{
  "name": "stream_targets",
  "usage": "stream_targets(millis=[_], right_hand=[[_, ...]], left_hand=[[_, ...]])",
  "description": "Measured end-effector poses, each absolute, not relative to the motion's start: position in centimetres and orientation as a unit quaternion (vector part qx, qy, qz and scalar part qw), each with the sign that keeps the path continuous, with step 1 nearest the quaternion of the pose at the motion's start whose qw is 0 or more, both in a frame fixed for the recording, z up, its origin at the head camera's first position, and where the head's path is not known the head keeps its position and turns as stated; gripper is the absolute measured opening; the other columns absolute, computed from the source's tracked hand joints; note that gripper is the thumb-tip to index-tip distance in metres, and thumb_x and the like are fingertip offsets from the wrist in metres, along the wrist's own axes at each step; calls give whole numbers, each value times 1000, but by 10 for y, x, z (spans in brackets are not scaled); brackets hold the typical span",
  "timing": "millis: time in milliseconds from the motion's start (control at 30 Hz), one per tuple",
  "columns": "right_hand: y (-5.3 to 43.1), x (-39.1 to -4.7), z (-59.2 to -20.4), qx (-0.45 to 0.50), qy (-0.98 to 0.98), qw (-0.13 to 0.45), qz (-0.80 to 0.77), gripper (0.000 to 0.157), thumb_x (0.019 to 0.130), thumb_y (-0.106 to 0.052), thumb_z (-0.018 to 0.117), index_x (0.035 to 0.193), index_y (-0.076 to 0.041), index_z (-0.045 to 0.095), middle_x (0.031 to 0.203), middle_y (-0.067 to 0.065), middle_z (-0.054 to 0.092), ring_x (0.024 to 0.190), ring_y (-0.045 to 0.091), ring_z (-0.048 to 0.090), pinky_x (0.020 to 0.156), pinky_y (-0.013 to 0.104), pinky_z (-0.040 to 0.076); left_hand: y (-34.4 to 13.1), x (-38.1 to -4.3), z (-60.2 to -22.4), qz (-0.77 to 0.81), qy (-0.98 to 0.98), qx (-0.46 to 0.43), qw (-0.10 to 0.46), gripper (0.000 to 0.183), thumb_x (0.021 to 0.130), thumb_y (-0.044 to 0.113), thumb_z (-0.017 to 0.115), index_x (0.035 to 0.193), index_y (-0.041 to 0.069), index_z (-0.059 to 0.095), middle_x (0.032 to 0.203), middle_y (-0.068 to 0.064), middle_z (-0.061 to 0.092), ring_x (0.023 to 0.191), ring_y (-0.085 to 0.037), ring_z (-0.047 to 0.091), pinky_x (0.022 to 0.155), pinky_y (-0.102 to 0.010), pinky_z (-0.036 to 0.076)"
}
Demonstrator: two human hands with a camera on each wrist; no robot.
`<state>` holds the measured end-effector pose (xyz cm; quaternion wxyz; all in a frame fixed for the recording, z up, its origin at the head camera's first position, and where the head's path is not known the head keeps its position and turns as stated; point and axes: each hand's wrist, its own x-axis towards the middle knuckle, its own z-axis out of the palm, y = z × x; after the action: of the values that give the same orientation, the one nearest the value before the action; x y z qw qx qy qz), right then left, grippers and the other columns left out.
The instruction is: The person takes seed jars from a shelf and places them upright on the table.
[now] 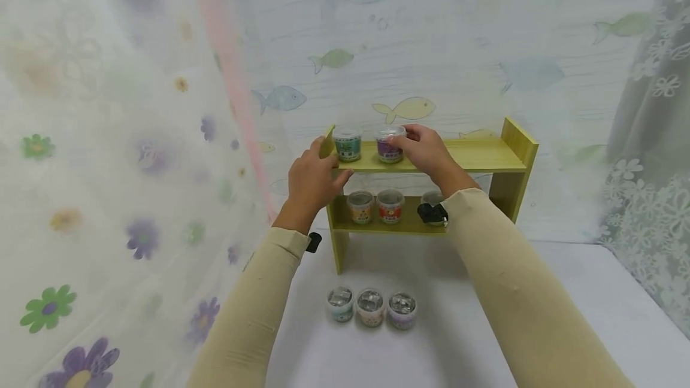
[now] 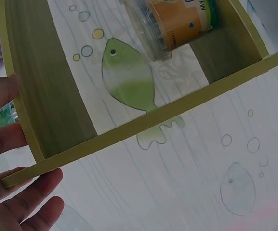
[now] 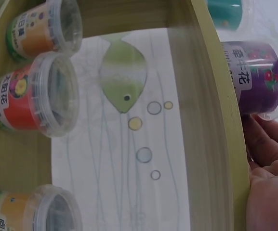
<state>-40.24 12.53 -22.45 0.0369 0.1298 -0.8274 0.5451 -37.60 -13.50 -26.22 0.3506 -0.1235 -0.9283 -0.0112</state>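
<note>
A purple plastic tub (image 1: 389, 149) with a clear lid stands on the upper board of a yellow-green two-tier shelf (image 1: 480, 157). My right hand (image 1: 428, 149) holds it from the right side, and its fingers show below the purple label in the right wrist view. To its left stands a teal tub (image 1: 348, 147). My left hand (image 1: 314, 177) grips the shelf's upper left end, with fingers on both sides of the side panel (image 2: 86, 144) in the left wrist view. On the lower board are an orange tub (image 1: 361, 211) and a red tub (image 1: 390, 212).
Another orange tub (image 3: 16, 211) sits on the lower board, partly behind my right wrist in the head view. Pale blue (image 1: 341, 310), pink (image 1: 371, 314) and lilac (image 1: 402, 317) tubs stand in a row on the white table (image 1: 345, 358). Printed curtains hang behind and left.
</note>
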Motion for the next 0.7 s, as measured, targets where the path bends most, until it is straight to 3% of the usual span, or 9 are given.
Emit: stream_targets(millis=[433, 700], right_hand=[[142, -397, -223, 125, -820, 39, 557, 79, 101, -50, 60, 164, -13, 30, 163, 14, 39, 145, 33, 45, 117, 53, 40], [135, -399, -226, 130, -825, 58, 547, 97, 88, -66, 71, 163, -18, 34, 155, 14, 51, 139, 29, 51, 114, 52, 45]], left_hand=[[-123, -377, -259, -7, -925, -135, 356, 44, 95, 62, 66, 105, 21, 79, 156, -14, 48, 102, -34, 68, 82, -46, 59], [-127, -373, -260, -8, -931, -127, 342, 45, 96, 63, 63, 108, 22, 79, 158, -14, 46, 105, -34, 68, 84, -47, 59]])
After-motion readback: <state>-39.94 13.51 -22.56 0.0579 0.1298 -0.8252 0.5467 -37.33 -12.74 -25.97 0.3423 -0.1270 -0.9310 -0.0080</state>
